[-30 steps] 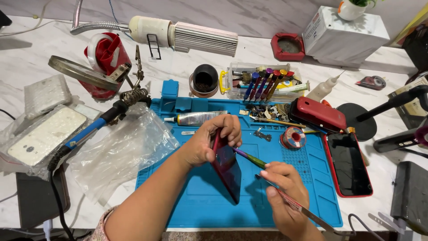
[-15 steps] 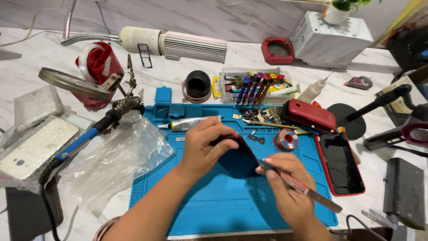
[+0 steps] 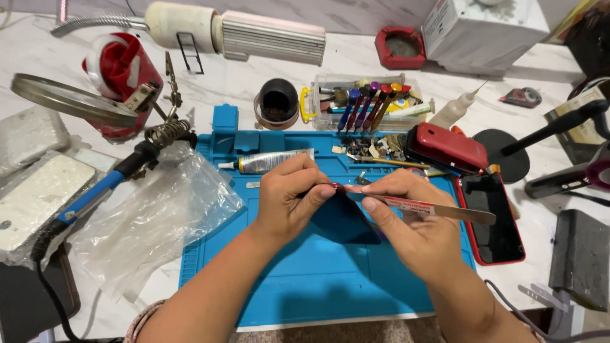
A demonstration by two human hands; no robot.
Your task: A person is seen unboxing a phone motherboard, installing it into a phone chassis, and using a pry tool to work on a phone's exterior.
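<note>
While hands (image 3: 356, 203) grip phone (image 3: 346, 222), grey tube (image 3: 270, 162) lies behind.

Taking the blue work mat (image 3: 305, 279) as landmark: a phone with a dark screen in a red frame (image 3: 490, 219) lies touching its right edge; a crumpled clear plastic bag (image 3: 152, 216) overlaps its left edge; a white square box (image 3: 483, 28) stands well beyond its far right corner; a clear rectangular case of coloured-handled tools (image 3: 368, 105) sits just past its far edge; a silver tube with a white cap (image 3: 267, 162) lies along its far strip.
</note>
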